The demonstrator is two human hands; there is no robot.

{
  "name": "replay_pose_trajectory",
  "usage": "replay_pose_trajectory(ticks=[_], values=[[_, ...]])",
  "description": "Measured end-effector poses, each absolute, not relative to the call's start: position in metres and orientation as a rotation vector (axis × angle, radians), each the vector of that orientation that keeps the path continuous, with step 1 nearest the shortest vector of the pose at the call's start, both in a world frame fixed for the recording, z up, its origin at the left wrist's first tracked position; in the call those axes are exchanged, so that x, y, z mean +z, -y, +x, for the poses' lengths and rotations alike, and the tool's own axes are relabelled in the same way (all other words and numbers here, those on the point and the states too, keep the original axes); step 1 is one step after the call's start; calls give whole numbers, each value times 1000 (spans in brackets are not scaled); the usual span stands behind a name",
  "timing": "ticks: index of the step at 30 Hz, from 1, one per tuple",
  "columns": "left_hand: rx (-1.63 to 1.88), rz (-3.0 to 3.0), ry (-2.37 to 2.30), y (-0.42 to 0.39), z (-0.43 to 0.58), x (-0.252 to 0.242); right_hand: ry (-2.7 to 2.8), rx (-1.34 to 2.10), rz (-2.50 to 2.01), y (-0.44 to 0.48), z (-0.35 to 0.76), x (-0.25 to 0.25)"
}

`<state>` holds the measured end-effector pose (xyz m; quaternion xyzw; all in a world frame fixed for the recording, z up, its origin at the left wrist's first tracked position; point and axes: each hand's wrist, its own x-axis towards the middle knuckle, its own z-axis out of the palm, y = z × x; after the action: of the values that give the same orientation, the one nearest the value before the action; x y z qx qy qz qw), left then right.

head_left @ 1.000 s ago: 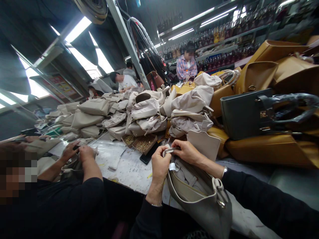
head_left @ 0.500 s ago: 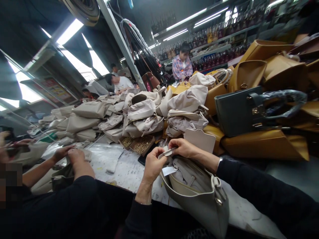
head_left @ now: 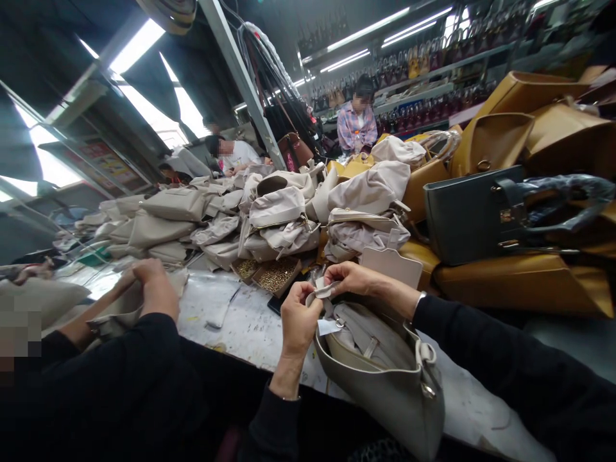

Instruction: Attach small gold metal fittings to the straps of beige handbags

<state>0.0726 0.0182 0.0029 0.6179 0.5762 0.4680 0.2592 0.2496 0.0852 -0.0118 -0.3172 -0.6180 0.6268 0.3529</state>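
A grey-beige handbag (head_left: pixel 380 391) stands tilted at the table's front edge, its mouth open and its lining showing. At the bag's far left end, my left hand (head_left: pixel 299 317) pinches a pale strap tab (head_left: pixel 325 291) between thumb and fingers. My right hand (head_left: pixel 353 282) is closed on the same tab from the right, its fingertips almost meeting the left ones. Just below the hands a white paper tag (head_left: pixel 328 327) hangs beside a small metal ring (head_left: pixel 339 323). Whether a small fitting lies between the fingertips is hidden.
Boxes of small brass-coloured fittings (head_left: pixel 276 274) sit beyond my hands. Pale bags (head_left: pixel 176 205) are heaped along the table, mustard bags (head_left: pixel 524 282) and a dark green handbag (head_left: pixel 471 215) at right. At left, a co-worker's hand (head_left: pixel 154 282) works close by.
My hands stay on the strap tab, with only slight finger movement. The view has shifted a little. The co-worker's arm at left has moved, and the pale bag there is raised.
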Motion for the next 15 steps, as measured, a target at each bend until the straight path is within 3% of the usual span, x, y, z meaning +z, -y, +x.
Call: replay_pose_trajectory(ticks=[6, 15], values=[[1497, 1742, -1657, -4, 83, -13, 1546, 1442, -877, -78, 240, -24], [1561, 1688, -1668, 1, 80, -21, 1620, 1514, -736, -65, 244, -12]])
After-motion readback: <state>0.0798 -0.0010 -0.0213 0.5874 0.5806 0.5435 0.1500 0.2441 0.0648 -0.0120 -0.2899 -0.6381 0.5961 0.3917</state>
